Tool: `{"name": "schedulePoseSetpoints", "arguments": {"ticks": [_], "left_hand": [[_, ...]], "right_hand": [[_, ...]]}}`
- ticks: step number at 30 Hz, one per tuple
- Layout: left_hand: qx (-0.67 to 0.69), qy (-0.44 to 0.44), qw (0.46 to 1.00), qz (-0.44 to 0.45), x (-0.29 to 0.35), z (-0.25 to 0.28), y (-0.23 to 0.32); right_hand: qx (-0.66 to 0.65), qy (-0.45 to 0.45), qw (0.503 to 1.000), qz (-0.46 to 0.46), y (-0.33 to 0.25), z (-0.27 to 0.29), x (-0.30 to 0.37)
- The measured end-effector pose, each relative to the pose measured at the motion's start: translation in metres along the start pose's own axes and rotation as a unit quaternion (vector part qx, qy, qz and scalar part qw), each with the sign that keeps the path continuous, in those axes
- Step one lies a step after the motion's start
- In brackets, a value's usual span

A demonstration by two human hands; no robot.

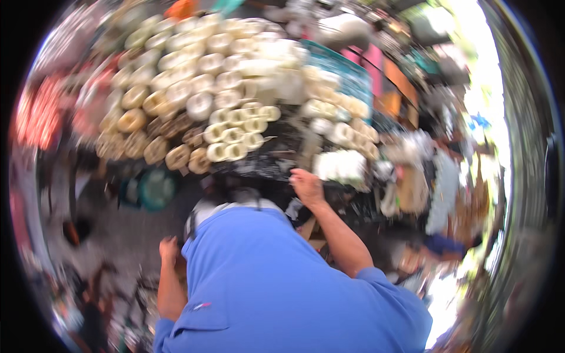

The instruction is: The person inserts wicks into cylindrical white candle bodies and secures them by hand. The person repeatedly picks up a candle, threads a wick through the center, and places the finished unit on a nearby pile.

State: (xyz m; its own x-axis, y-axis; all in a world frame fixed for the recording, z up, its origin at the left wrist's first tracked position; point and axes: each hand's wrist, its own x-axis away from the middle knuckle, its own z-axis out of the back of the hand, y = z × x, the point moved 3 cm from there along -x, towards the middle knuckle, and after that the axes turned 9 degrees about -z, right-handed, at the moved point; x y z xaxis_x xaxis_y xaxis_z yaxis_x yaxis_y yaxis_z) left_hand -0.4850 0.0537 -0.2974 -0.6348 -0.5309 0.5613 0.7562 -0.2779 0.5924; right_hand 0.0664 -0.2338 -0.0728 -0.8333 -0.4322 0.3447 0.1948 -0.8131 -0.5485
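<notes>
My right hand point(306, 187) is by the front edge of a loaded stall, its fingers curled closed. Whatever may be inside them is hidden. Beside it lies a bundled white block point(341, 167), and farther left sits a group of pale yellow ring-shaped rolls point(236, 133). A dark, shiny plastic-like surface point(253, 169) shows just beyond the hand. Low at my left side hangs my left hand point(169, 248), away from the goods; motion smears its fingers.
Many cream and tan coiled rolls point(200, 106) are heaped across the stall. Behind them stands a teal basket point(339, 66). A green round container-like thing point(156, 189) is on the floor at the left. Pinkish-red bundles point(40, 112) are at far left, and bagged goods point(409, 147) at right.
</notes>
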Motion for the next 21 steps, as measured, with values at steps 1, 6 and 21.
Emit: {"name": "schedulePoseSetpoints", "arguments": {"ticks": [1, 6, 21], "left_hand": [[0.224, 0.027, 0.955, 0.194, 0.001, 0.004, -0.007], [0.128, 0.021, 0.976, 0.173, -0.034, 0.054, 0.023], [-0.195, -0.084, 0.945, -0.249, -0.161, 0.126, 0.084]], "right_hand": [[-0.004, 0.043, 0.999, 0.009, 0.002, 0.002, 0.008], [0.018, 0.09, 0.996, -0.02, 0.03, -0.008, 0.035], [-0.067, 0.15, 0.986, -0.04, 0.067, -0.037, 0.066]]}}
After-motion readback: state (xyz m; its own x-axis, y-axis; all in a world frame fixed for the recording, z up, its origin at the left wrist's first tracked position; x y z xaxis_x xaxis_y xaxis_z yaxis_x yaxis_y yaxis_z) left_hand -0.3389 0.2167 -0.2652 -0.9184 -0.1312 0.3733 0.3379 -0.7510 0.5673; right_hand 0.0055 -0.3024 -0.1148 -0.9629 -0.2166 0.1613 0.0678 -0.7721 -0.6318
